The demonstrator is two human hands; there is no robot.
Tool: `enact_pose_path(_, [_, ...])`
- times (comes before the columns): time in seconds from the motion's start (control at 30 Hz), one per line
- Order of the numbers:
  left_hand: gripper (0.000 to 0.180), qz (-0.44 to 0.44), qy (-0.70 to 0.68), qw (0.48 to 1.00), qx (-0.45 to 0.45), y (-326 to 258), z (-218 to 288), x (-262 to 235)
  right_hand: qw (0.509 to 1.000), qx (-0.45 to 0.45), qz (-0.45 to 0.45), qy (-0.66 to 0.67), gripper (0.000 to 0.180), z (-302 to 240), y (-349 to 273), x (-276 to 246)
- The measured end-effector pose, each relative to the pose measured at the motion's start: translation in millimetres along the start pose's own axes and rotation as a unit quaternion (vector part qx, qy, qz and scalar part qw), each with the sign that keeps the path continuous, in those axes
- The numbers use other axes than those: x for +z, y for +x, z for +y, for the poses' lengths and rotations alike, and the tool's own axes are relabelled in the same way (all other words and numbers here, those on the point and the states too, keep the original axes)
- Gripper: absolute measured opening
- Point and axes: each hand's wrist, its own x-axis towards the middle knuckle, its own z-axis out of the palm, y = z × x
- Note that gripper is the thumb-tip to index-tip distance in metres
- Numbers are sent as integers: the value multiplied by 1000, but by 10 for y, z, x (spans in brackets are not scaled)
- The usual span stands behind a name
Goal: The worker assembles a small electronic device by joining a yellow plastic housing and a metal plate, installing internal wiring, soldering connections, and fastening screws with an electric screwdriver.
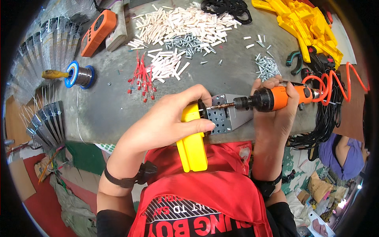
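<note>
My left hand (169, 116) is closed round a yellow plastic handle (192, 152), thumb in front and fingers behind. A metal plate with several holes (219, 120) lies against the handle's right side, near my left fingertips. My right hand (276, 114) grips an orange and black pneumatic screwdriver (278, 98), held level. Its long bit (223, 106) points left and reaches over the plate to the handle's upper end by my left fingers. Whether a screw sits at the bit's tip is hard to make out.
White plugs (185, 23) and loose screws (266, 66) lie in piles. Near them are red-headed leads (141, 77), a solder spool (81, 76), an orange device (98, 32) and yellow handles (308, 23). A coiled orange hose (327, 85) and black cables (321, 126) crowd the right.
</note>
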Motion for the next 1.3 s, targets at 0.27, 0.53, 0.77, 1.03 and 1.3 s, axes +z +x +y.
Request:
enact_pose_path(0.27, [36, -2, -6, 1000, -6, -7, 20, -13, 999, 10, -2, 30, 28, 22, 0, 1])
enact_pose_path(0.53, [36, -5, 10, 1000, 3, -7, -1, -15, 1000, 10, -6, 24, 27, 37, -19, 18])
enact_pose_path(0.77, [39, 10, 19, 1000, 17, -5, 2, -5, 1000, 4, -27, -11, 23, 70, -15, 12])
enact_pose_path(1.03, [45, 8, -43, 999, 5, 18, 36, 7, 999, 7, -37, 2, 21, 106, -71, 21])
enact_pose_path(1.3, [47, 22, -107, 994, -14, 28, 110, 52, 998, 38, -4, 53, 29, 122, -59, 91])
